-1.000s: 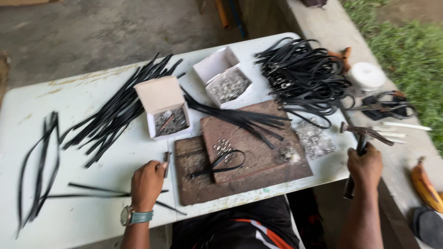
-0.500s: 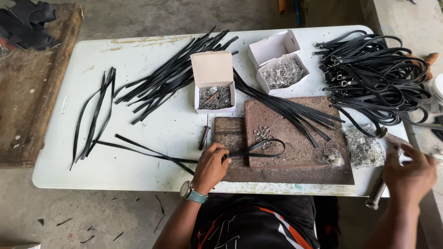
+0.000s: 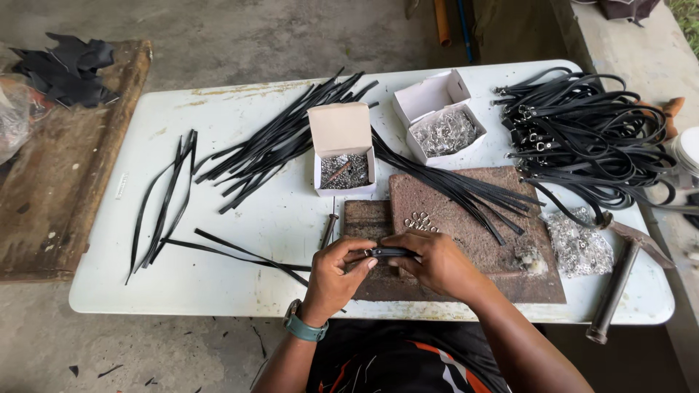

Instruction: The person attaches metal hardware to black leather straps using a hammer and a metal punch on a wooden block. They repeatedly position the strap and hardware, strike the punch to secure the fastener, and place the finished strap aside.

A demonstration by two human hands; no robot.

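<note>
Your left hand [image 3: 336, 268] and right hand [image 3: 435, 263] are together, both pinching one black strap [image 3: 388, 252] just above the rusty metal plate [image 3: 466, 218]. It looks folded at the end, though your fingers hide the detail. Loose grip could let the fold spring open; small rings [image 3: 420, 220] nearby may scatter if bumped.

Black strap [image 3: 389, 252]: mostly covered by both hands' fingers; its fitting cannot be made out.
White roll [image 3: 688, 149], far right: cut by the frame edge.
Clear bag [image 3: 13, 116], far left: cut off.
Small metal pieces in open boxes [image 3: 345, 169]: too small to identify.
Hammer handle [image 3: 610, 295]: end overhangs the table's near edge.
</note>
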